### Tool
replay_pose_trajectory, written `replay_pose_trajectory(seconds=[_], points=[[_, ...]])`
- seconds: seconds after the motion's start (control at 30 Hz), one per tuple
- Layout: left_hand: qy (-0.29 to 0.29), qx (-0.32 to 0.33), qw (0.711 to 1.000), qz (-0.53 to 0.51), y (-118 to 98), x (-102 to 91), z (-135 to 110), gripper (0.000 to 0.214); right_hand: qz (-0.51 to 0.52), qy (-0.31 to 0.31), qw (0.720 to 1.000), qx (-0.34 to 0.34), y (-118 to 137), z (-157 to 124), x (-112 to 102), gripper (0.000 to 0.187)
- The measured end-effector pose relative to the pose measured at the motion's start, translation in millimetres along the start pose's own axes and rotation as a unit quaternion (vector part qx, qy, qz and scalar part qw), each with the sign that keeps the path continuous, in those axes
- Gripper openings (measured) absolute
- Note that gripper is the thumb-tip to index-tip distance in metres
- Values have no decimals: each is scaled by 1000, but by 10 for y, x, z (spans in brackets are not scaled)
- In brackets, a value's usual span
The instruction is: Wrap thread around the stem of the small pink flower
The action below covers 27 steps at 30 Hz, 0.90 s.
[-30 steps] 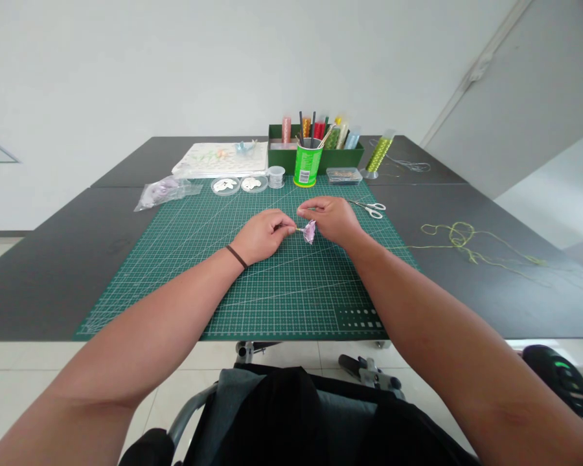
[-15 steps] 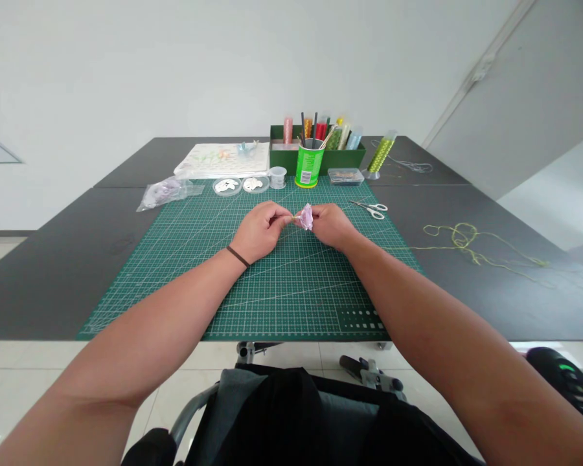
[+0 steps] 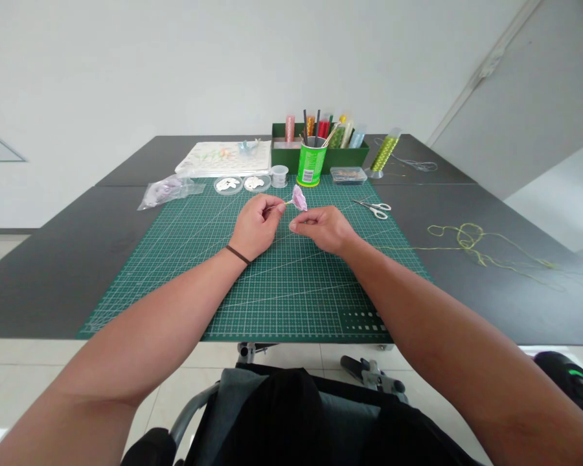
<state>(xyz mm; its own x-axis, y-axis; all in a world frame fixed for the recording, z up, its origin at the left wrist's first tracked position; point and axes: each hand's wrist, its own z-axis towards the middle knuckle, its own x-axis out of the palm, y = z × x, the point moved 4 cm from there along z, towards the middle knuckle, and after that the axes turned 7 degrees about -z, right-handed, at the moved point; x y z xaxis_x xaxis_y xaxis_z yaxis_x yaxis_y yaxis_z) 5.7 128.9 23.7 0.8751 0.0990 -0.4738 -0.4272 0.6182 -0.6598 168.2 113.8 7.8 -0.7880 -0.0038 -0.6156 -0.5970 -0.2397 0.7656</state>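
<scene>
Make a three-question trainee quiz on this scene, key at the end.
1. Which hand holds the pale purple flower by its stem?
2. True or false: the scissors lie to the right of the right hand.
3. Fill in the colour: two dark sticks stand in the ____ can.

Key: 1. The left hand. 2. True. 3. Green.

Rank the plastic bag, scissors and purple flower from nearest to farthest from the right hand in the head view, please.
1. Purple flower: in the left hand.
2. Scissors: off to the right.
3. Plastic bag: far left.
</scene>
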Motion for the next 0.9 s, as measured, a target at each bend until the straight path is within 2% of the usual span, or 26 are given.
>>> replay_pose_trajectory(seconds=[0.27,0.5,0.63,0.9], points=[[6,-10,999,33,55,17,9,13,-51,-28,997,-48,110,-75,-42,20],[19,-11,999,29,84,41,17,11,-149,-92,969,-175,228,-150,-118,16],[54,8,997,48,64,63,16,10,-191,-108,943,-251,284,-191,-147,18],[130,46,989,60,-14,94,-19,10,-217,-136,934,-248,299,-169,-267,21]])
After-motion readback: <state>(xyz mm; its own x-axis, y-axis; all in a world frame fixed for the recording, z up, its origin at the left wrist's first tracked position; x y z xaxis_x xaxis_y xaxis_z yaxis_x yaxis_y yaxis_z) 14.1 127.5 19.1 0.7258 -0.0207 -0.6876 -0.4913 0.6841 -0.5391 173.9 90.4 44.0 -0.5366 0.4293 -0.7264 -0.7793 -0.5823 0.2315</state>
